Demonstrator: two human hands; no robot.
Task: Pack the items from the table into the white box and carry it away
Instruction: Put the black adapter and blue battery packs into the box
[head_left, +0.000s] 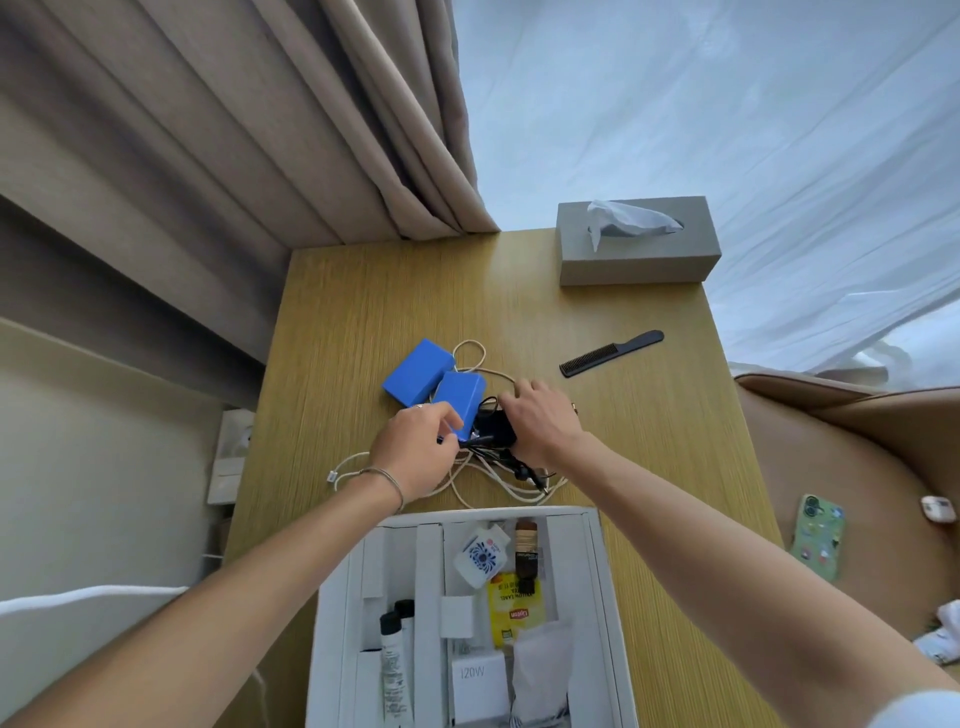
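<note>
At the centre of the frame, a black cable is pinched between the curled fingers of the left hand, while a small black block is gripped from above by the right hand. The step in hand is judged to be gathering this black charger for packing. It is best done if the black lead is drawn free of the tangled white cables beneath, then coiled before being lifted, so nothing is dragged along.

The white box lies open at the lower centre, already partly filled with tubes, a tea packet and a white adapter. Two blue boxes are touching the tangle at centre left and could be knocked. A black comb and a grey tissue box are seen well apart, upper right.
</note>
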